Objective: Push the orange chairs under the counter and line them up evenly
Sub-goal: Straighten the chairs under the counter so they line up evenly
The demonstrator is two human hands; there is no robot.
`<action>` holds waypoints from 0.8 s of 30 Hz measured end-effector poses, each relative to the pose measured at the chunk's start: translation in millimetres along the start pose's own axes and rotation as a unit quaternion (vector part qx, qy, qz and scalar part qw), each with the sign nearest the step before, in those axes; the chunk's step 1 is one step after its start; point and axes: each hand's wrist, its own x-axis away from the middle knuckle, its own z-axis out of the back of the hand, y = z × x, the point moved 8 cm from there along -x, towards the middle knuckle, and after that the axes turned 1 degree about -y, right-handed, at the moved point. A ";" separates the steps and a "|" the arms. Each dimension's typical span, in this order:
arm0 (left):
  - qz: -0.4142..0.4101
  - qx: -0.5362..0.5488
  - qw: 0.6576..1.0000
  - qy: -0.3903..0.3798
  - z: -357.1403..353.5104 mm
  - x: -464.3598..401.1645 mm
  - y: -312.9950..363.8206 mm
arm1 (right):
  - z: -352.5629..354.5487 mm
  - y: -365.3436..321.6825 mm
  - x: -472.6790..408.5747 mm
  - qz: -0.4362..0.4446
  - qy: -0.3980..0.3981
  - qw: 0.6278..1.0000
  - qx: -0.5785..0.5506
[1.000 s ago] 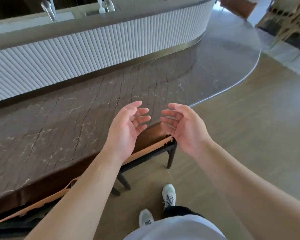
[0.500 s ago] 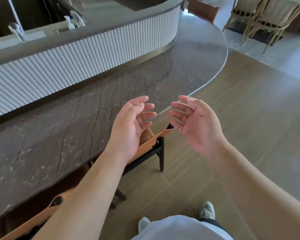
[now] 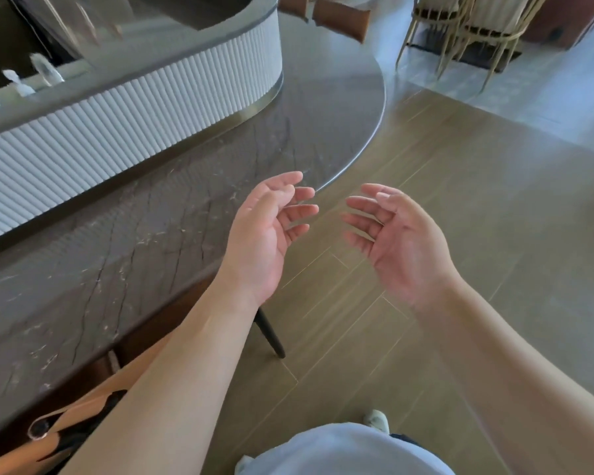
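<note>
Left hand (image 3: 267, 234): raised, palm inward, fingers loosely spread, grasping nothing. Right hand (image 3: 400, 240): likewise, facing it. Orange chair (image 3: 79, 414): tucked under dark marble counter (image 3: 124, 255), lower left; black leg (image 3: 271, 334) on wood floor (image 3: 443, 207).

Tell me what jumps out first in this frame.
Two bare hands dominate the centre, palms turned toward each other, fingers relaxed, holding nothing: the left hand over the edge of the dark marble counter, the right hand over the wood floor. At lower left an orange chair sits tucked against the counter's edge, one black leg sticking out onto the floor.
</note>
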 end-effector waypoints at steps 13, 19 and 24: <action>0.041 0.037 0.998 -0.039 -163.4 -93.7 -51.5 | 145.4 -92.9 -51.3 0.008 0.022 1.000 -0.020; 0.051 0.045 0.997 -0.045 -176.7 -157.1 -63.5 | 169.4 -105.0 -109.9 0.001 0.038 0.999 -0.028; 0.063 0.067 0.994 -0.051 -184.0 -241.0 -77.9 | 181.2 -119.3 -182.3 0.002 0.058 0.998 -0.006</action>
